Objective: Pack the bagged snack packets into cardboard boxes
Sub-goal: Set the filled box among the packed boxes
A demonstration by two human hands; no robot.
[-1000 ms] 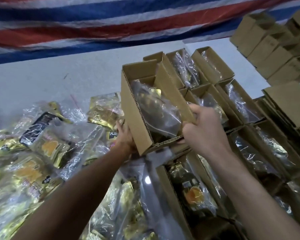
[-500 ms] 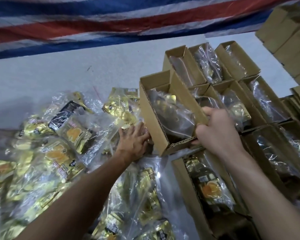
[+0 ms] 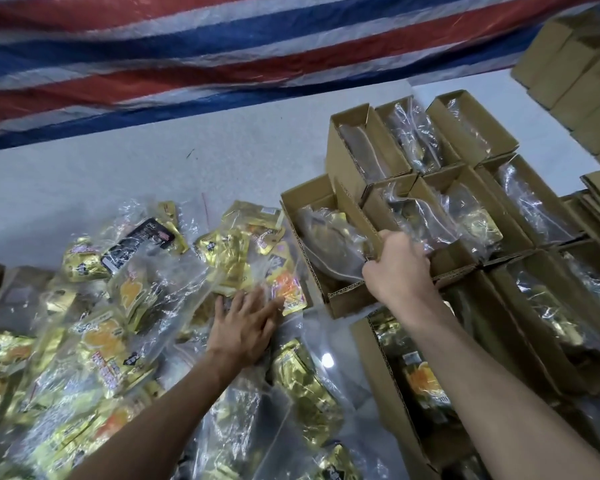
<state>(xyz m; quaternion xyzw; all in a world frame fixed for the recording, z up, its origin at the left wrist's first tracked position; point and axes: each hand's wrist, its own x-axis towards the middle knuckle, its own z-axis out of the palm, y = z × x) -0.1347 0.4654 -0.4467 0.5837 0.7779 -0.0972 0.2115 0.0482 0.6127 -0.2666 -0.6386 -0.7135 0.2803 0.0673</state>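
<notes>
- The cardboard box (image 3: pixel 349 301) was up in the air a second ago. Now it is lower, at the left end of the rows of open boxes (image 3: pixel 345 161).
- The left hand (image 3: pixel 246 327) was at the box's near left corner a second ago. It has let go and moved left onto the pile of snack bags (image 3: pixel 118 299).
- The right hand (image 3: pixel 399 268) still holds the box. Its fingers (image 3: pixel 392 240) are curled over the box's right wall, close to the near corner.
- A clear bag of gold packets (image 3: pixel 329 237) lies inside the box, just left of the right hand's fingers. I cannot tell if they pinch the bag's edge too.
- The left hand's fingers are straight and spread wide. They lie flat on a clear bag at the right edge of the pile and hold nothing.
- The box is just right of the left hand, near it but not touching.
- The pile covers the near left part of the white counter (image 3: pixel 136 174). Its bags hold gold packets with orange pictures.
- The open boxes to the right each have a clear bag inside.
- One more filled box (image 3: pixel 371 355) sits near, under the right arm.
- Closed boxes (image 3: pixel 575 77) are stacked at the far right.
- A red, white and blue striped sheet (image 3: pixel 222 53) lies along the far side.
</notes>
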